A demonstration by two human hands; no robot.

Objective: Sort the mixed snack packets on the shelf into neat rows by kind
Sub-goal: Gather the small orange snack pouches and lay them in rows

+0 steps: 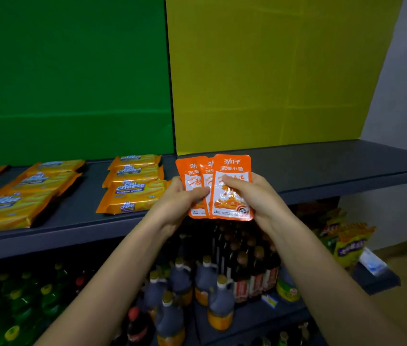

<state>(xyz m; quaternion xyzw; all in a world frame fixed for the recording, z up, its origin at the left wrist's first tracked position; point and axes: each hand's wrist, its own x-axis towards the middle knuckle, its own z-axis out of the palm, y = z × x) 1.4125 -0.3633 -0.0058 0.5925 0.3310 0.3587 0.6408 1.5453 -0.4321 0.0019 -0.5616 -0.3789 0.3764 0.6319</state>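
- Head view: three small orange foil sachets (230, 203) with white panels and white characters. They are fanned and overlapping, held upright in the air just in front of the dark grey shelf board (335, 163), not resting on it.
- Left hand (177, 198): thumb across the lower front of the two rear sachets, fingers behind; pinching them.
- Right hand (260, 193): thumb on the face of the front sachet, fingers curled behind; pinching it.
- On the shelf board left of the hands: flat orange-yellow cheese wafer packs (132, 188) in an overlapping row running front to back. More of the same kind lie further left. The board runs on to the right below the yellow back panel (272, 71).
- Judged step: squaring the fan, or peeling off the front sachet, before laying a row on the right.
- Risk: the foil looks slick and the fan is held by thumb pressure only. If one hand lets go to place a sachet, the others could slide out and drop onto the dark bottles (222, 270) on the shelf below.
- Risk: the wafer packs are a similar orange. If a sachet is laid too near them, the two kinds blur at the boundary.
- Risk: if the sachets are laid overlapped and unsquared, the row skews.
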